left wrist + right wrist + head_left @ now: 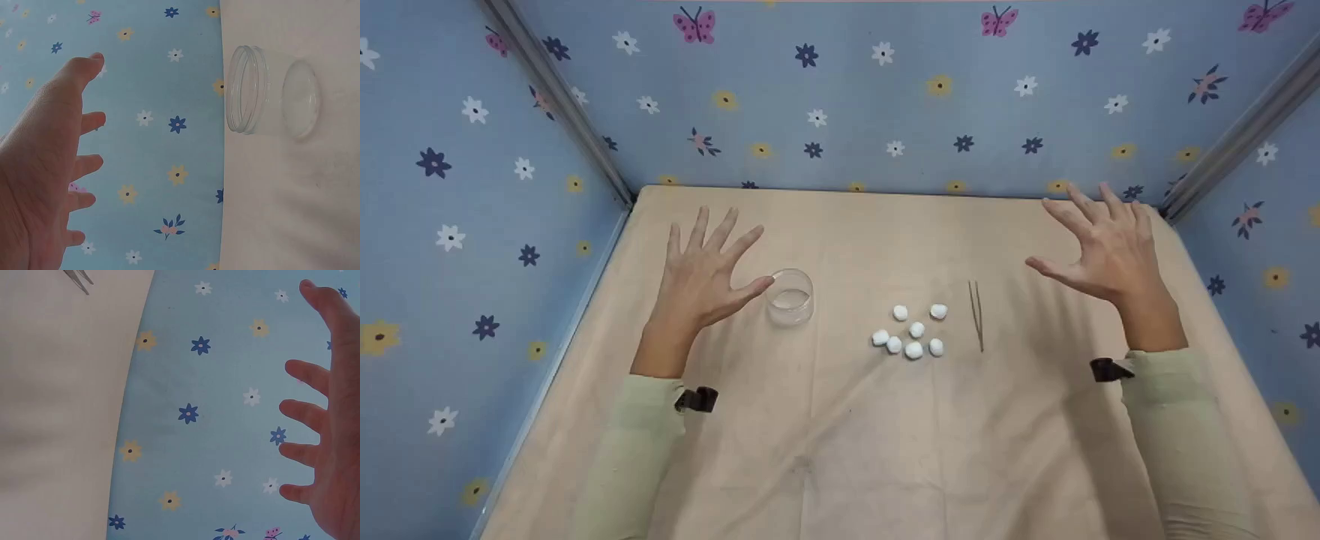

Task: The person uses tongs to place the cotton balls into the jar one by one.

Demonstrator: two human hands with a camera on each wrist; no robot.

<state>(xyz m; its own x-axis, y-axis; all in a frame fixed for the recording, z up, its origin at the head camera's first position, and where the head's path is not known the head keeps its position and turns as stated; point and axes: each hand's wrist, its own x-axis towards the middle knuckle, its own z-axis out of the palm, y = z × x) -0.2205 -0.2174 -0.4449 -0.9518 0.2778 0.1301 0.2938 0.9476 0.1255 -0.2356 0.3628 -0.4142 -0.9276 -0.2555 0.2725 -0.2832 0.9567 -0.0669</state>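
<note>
My left hand (699, 277) hovers over the left of the table, fingers spread and holding nothing. Just right of its thumb in the head view stands a clear, open-topped jar (790, 298), which the left wrist view also shows upright (275, 93). Over the right side, my right hand (1112, 251) is spread too, with nothing in it. Metal tweezers (977, 316) lie left of that hand; only their tips (79, 280) show in the right wrist view. Several white cotton balls (916, 330) lie loosely grouped between the jar and the tweezers.
A beige cloth (870, 450) with creases covers the table. Blue flower-patterned walls (877, 97) rise at the back and both sides, with grey metal posts (562, 97) at the corners. A dark wrist camera (697, 400) sits at each sleeve.
</note>
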